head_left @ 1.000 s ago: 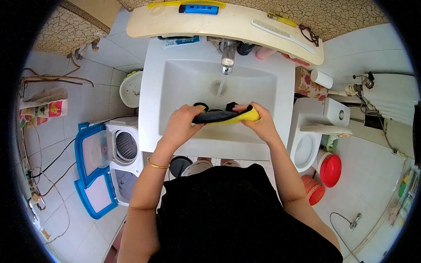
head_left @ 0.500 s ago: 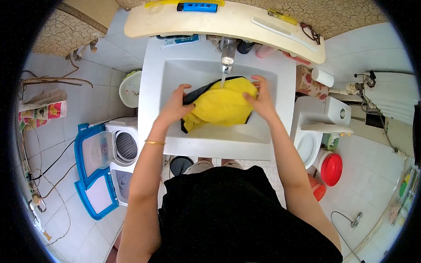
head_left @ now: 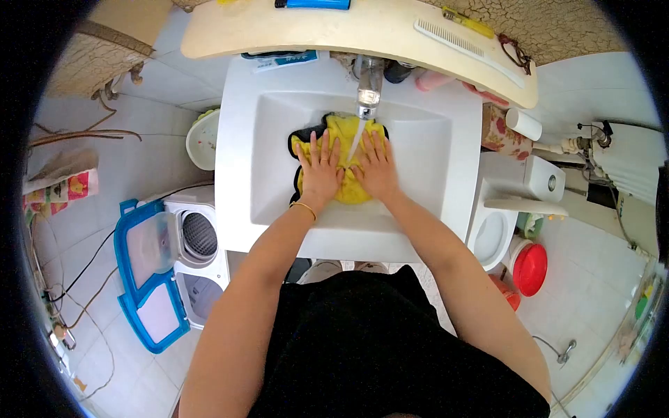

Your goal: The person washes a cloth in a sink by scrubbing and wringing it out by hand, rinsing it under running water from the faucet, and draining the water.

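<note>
A yellow cloth with a dark edge [head_left: 354, 193] lies bunched up in the white sink [head_left: 418, 167]. My left hand [head_left: 321, 173] presses flat on its left part, fingers spread and pointing up toward the faucet. On its right part lies my right hand [head_left: 376, 171], also flat with fingers stretched out. From the faucet [head_left: 368, 94] a stream of water runs down onto the cloth between my two hands. Part of the cloth is hidden under my palms.
Above the sink a cream shelf [head_left: 362, 31] carries a white comb [head_left: 453, 42] and a blue box [head_left: 317, 3]. At left stands an open washing machine with a blue lid [head_left: 150, 279]; at right are a toilet [head_left: 491, 233] and a red-lidded bucket [head_left: 529, 269].
Both hands have moved inward and now press down flat, where before they held the cloth by its sides. The cloth has gone from spread out to bunched up. The view has shifted slightly.
</note>
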`<action>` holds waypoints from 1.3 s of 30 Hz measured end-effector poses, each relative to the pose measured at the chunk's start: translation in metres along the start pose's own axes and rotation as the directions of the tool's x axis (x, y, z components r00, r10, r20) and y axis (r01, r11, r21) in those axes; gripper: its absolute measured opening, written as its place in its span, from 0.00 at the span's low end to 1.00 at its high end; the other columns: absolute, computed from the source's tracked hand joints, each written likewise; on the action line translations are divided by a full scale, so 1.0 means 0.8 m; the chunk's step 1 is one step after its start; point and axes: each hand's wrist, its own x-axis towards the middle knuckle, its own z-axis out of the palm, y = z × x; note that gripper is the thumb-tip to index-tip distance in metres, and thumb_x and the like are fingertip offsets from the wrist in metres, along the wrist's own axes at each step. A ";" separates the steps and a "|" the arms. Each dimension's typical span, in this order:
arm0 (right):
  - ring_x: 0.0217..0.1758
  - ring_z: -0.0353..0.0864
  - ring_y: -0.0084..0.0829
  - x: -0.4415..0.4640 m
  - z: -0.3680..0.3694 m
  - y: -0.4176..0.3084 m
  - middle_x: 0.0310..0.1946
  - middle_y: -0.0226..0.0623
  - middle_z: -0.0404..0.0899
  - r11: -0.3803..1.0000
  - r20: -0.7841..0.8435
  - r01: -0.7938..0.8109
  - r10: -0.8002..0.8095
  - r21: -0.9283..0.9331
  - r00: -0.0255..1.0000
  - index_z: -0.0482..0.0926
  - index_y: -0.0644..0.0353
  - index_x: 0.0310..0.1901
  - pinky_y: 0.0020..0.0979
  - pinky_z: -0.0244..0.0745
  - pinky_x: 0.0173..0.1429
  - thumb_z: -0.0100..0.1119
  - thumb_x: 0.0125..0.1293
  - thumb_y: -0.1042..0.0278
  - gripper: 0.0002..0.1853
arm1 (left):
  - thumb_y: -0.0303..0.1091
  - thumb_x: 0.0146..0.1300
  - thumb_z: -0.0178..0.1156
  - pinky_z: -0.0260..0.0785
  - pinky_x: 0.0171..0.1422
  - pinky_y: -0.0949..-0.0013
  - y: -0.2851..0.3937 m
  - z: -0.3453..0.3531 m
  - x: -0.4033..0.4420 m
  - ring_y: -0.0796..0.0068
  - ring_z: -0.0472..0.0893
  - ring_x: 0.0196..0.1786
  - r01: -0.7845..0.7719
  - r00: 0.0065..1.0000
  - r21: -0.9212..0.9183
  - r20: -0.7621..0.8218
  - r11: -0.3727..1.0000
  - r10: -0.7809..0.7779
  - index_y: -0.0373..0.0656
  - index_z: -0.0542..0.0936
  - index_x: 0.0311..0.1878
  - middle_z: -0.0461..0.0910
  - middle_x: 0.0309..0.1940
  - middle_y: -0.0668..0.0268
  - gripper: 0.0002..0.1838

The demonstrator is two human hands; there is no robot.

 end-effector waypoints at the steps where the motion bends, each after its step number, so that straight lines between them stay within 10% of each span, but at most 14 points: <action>1: 0.80 0.43 0.44 0.006 0.003 0.003 0.75 0.44 0.52 0.999 0.026 0.006 -0.005 -0.043 1.000 0.65 0.56 0.69 0.51 0.29 0.81 0.50 0.67 0.52 0.31 | 0.52 0.70 0.43 0.26 0.74 0.29 -0.001 0.003 0.006 0.47 0.37 0.80 -0.012 1.000 0.009 0.003 1.000 0.012 0.48 0.54 0.77 0.41 0.78 0.55 0.35; 13: 0.77 0.51 0.41 0.052 0.021 0.020 0.69 0.41 0.64 0.987 0.079 0.058 -0.046 -0.151 0.996 0.67 0.59 0.67 0.45 0.36 0.81 0.46 0.68 0.54 0.29 | 0.49 0.70 0.41 0.28 0.81 0.45 -0.009 0.014 0.059 0.61 0.59 0.74 -0.135 0.991 0.075 0.016 0.988 0.134 0.38 0.65 0.69 0.65 0.69 0.58 0.31; 18: 0.77 0.51 0.39 0.032 0.013 0.002 0.71 0.38 0.62 0.985 -0.037 -0.147 0.151 0.092 0.988 0.67 0.59 0.66 0.42 0.37 0.81 0.46 0.69 0.53 0.28 | 0.38 0.64 0.51 0.39 0.79 0.46 -0.027 0.016 0.043 0.58 0.58 0.74 -0.132 0.987 -0.324 -0.133 0.937 0.093 0.40 0.67 0.67 0.63 0.69 0.56 0.28; 24: 0.79 0.47 0.38 0.004 -0.041 0.019 0.74 0.38 0.57 0.982 0.414 0.153 -0.184 0.106 0.892 0.66 0.57 0.68 0.44 0.35 0.81 0.45 0.70 0.51 0.28 | 0.30 0.60 0.54 0.43 0.78 0.44 -0.026 0.002 -0.011 0.55 0.55 0.76 -0.044 0.999 -0.452 -0.013 0.891 0.042 0.45 0.72 0.64 0.61 0.71 0.55 0.26; 27: 0.79 0.46 0.37 -0.004 0.009 0.021 0.74 0.38 0.57 0.998 -0.029 0.029 -0.031 -0.056 0.999 0.66 0.53 0.69 0.44 0.33 0.81 0.46 0.70 0.49 0.29 | 0.29 0.59 0.55 0.43 0.78 0.42 -0.017 -0.021 -0.048 0.54 0.53 0.76 -0.017 0.984 -0.406 0.156 0.914 0.088 0.50 0.76 0.61 0.62 0.70 0.55 0.24; 28: 0.80 0.45 0.36 -0.008 0.017 0.008 0.74 0.37 0.57 0.968 0.117 0.019 0.010 -0.250 0.993 0.65 0.50 0.69 0.44 0.35 0.81 0.48 0.69 0.49 0.29 | 0.29 0.59 0.56 0.43 0.78 0.42 -0.015 -0.024 -0.057 0.54 0.53 0.76 -0.017 0.972 -0.389 0.210 0.921 0.107 0.52 0.77 0.60 0.62 0.70 0.54 0.23; 32: 0.77 0.52 0.39 -0.012 -0.012 0.016 0.70 0.37 0.62 0.946 0.252 0.293 -0.319 0.137 0.914 0.65 0.50 0.69 0.44 0.47 0.77 0.59 0.62 0.53 0.34 | 0.29 0.58 0.57 0.46 0.76 0.45 -0.019 -0.020 -0.059 0.51 0.57 0.73 0.165 0.976 -0.537 0.209 0.827 -0.059 0.52 0.77 0.58 0.64 0.68 0.53 0.22; 34: 0.74 0.56 0.39 -0.004 -0.041 0.027 0.69 0.36 0.64 0.988 0.222 0.124 -0.142 0.096 0.965 0.66 0.51 0.68 0.46 0.49 0.75 0.61 0.61 0.54 0.33 | 0.29 0.57 0.57 0.49 0.75 0.46 -0.020 -0.001 -0.057 0.50 0.60 0.71 0.278 0.944 -0.665 0.055 0.693 -0.325 0.51 0.76 0.58 0.66 0.66 0.52 0.23; 36: 0.67 0.65 0.40 -0.009 -0.035 0.026 0.61 0.40 0.71 0.993 0.028 -0.066 0.063 0.103 0.998 0.69 0.53 0.64 0.47 0.60 0.68 0.67 0.56 0.60 0.33 | 0.29 0.57 0.57 0.52 0.72 0.49 -0.023 -0.012 -0.053 0.51 0.62 0.69 0.401 0.881 -0.818 0.222 0.412 -0.418 0.50 0.74 0.60 0.68 0.64 0.50 0.24; 37: 0.66 0.66 0.41 -0.008 -0.019 0.019 0.60 0.40 0.71 0.956 0.147 -0.231 0.206 0.181 0.968 0.71 0.54 0.63 0.45 0.62 0.66 0.68 0.55 0.59 0.33 | 0.28 0.58 0.56 0.54 0.71 0.51 -0.023 -0.017 -0.052 0.51 0.64 0.68 0.449 0.842 -0.858 0.312 0.251 -0.440 0.50 0.73 0.61 0.69 0.63 0.50 0.25; 39: 0.63 0.67 0.42 0.000 -0.004 0.001 0.59 0.41 0.72 0.790 0.398 -0.553 0.432 0.264 0.809 0.74 0.55 0.59 0.41 0.65 0.63 0.71 0.53 0.56 0.32 | 0.27 0.59 0.54 0.57 0.69 0.53 -0.011 -0.024 -0.047 0.51 0.66 0.65 0.389 0.850 -0.840 0.169 0.378 -0.500 0.51 0.70 0.64 0.71 0.60 0.49 0.27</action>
